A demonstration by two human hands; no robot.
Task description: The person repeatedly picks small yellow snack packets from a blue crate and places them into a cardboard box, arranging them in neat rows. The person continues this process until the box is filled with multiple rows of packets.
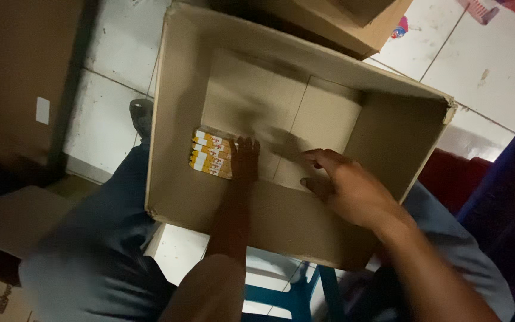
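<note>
Packing is at its start: the left hand [244, 160] presses flat, fingers extended, on a small stack of yellow-and-white packets [211, 154] in the near-left corner of the open cardboard box [281, 217]. The right hand [344, 185] hovers empty, fingers loosely spread. Next, I judge, packets need snug alignment.

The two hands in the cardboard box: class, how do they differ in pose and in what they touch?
The left hand lies on a stack of yellow packets; the right hand holds nothing, its fingers spread above the bare floor of the box. The left hand looks darker, in shadow. Both reach inside the box.
</note>
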